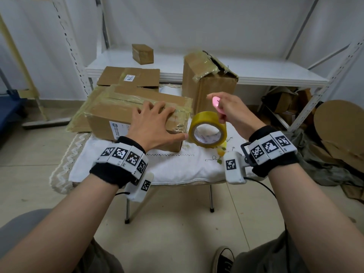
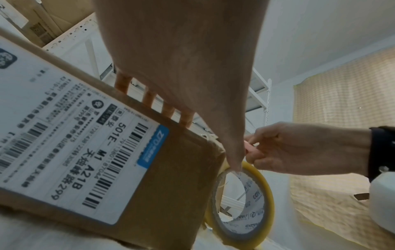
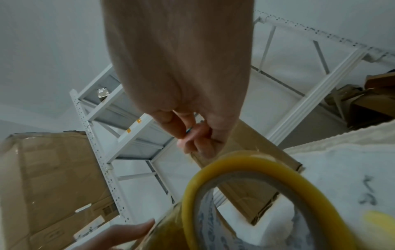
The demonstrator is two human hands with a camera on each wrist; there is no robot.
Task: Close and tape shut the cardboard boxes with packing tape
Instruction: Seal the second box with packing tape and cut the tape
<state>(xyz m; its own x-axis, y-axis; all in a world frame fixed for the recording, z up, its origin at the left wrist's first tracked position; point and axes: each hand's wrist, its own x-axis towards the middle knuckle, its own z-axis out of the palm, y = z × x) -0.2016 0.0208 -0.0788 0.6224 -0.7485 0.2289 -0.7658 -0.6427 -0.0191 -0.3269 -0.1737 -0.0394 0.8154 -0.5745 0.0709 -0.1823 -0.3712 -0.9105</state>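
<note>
A long cardboard box (image 1: 122,115) with a shipping label (image 2: 70,148) lies on the cloth-covered table (image 1: 177,168), yellowish tape along its top. My left hand (image 1: 155,121) lies flat on the box's right end, fingers spread, thumb down beside the tape roll (image 1: 207,131). The roll (image 2: 241,203) stands on edge against that end, and a strip seems to run from it to the box corner. Just above the roll (image 3: 267,194), my right hand (image 1: 226,109) pinches a small pink cutter (image 1: 216,104).
A taller box (image 1: 208,85) with torn tape stands behind the roll. Flattened cardboard (image 1: 130,75) lies behind the long box. A small box (image 1: 142,53) sits on the white shelf (image 1: 266,77). Cardboard scraps (image 1: 334,131) pile up on the floor at right.
</note>
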